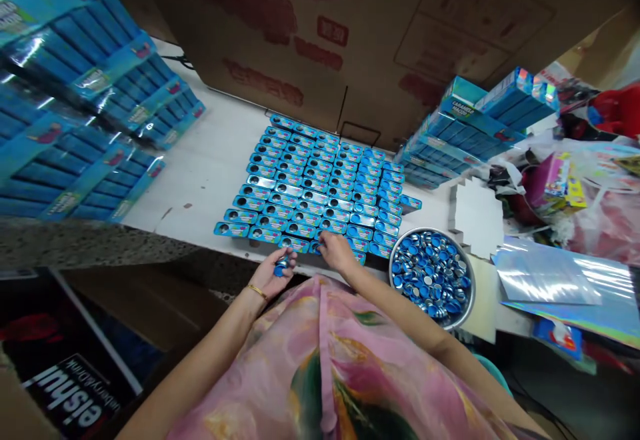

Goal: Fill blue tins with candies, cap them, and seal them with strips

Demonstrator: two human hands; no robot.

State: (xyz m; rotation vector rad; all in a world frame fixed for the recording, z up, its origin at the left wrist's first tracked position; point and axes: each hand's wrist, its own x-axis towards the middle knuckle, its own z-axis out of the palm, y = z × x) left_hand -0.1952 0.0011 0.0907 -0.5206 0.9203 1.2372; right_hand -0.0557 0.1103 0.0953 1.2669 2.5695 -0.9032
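Observation:
My left hand (270, 275) is palm up at the table's front edge, its fingers curled round several small round blue-and-silver metal caps (281, 267). My right hand (336, 251) reaches down over the front row of small blue boxes (305, 183), fingertips pinched together at one of them. Whatever it may hold is hidden by the fingers. The boxes lie side by side in slanted columns. Many toward the left show a dark round spot at one end, while those on the right show blue round spots. A metal bowl (473, 293) full of similar caps stands right of my right hand.
A large cardboard box (300, 33) stands behind the rows. Wrapped blue packs are stacked at left (90, 93) and back right (445, 133). White cut card (475, 217) and shiny sheets (565, 280) lie beyond the bowl. The white table's (200, 153) front edge is near my body.

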